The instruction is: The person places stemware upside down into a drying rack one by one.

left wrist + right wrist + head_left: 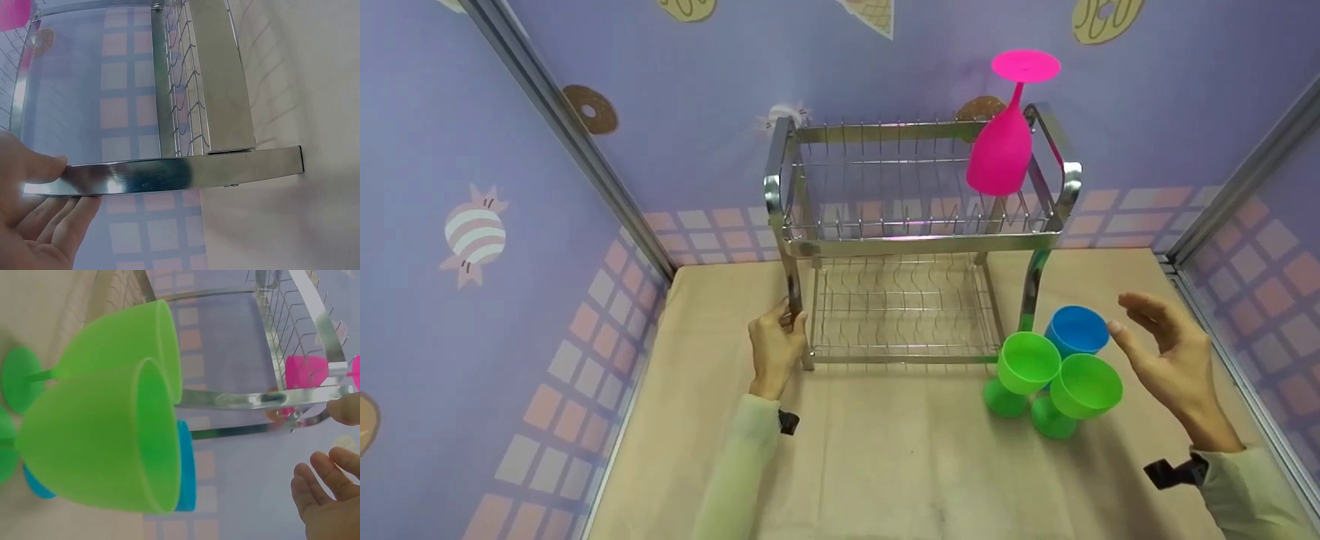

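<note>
My left hand [777,346] grips the front left leg of a metal two-tier dish rack [922,244]; in the left wrist view its thumb lies on one side of the leg [140,175] and the fingers on the other. A pink goblet [1002,150] sits upside down at the right end of the upper tier, foot up. My right hand [1170,356] is held in the air with fingers spread and nothing in it. Left of it, two green goblets [1086,386] and a blue goblet [1078,330] stand upright, close together by the rack's front right leg.
The lower tier [911,307] of the rack holds nothing. A beige cloth [885,450] covers the table. Purple patterned walls [675,112] enclose the back and both sides, with metal posts [585,142] at the corners.
</note>
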`<control>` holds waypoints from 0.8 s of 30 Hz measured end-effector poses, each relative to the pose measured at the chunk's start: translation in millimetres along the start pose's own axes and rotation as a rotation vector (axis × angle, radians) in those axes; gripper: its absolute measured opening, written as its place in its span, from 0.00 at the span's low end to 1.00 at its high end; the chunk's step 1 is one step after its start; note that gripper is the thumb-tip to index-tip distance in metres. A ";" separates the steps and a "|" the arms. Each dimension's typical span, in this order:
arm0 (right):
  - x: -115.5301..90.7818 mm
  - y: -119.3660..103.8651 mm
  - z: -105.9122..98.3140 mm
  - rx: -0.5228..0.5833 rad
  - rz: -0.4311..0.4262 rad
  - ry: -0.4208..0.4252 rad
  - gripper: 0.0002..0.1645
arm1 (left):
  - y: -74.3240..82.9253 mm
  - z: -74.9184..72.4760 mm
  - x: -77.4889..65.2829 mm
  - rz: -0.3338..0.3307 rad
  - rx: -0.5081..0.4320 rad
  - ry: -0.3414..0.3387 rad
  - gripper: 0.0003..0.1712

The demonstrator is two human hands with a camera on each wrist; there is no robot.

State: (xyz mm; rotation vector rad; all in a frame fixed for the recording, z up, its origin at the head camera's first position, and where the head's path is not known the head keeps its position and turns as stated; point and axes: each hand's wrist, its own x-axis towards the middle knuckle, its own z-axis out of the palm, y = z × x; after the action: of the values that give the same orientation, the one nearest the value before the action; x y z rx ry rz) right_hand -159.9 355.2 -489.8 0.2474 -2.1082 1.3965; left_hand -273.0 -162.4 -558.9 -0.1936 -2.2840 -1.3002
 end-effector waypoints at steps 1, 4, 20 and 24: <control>-3.5 2.3 -1.8 0.005 0.012 0.002 0.27 | -0.1 0.3 0.4 0.002 -0.002 -0.004 0.16; -14.1 10.3 -7.5 0.010 0.042 -0.005 0.27 | 0.1 0.5 0.9 0.010 -0.001 -0.015 0.17; -80.0 60.6 -32.5 0.246 0.323 0.050 0.25 | -1.6 0.0 -1.1 0.030 -0.001 -0.004 0.14; -97.5 71.5 -31.7 0.352 0.336 0.009 0.32 | -1.6 0.3 -0.4 0.046 0.001 0.005 0.12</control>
State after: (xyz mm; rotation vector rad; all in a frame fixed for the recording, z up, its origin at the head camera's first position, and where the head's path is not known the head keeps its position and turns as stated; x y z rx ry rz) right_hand -102.1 398.2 -591.9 0.0221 -1.9472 1.9627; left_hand -273.3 -162.9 -560.5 -0.2409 -2.2631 -1.2747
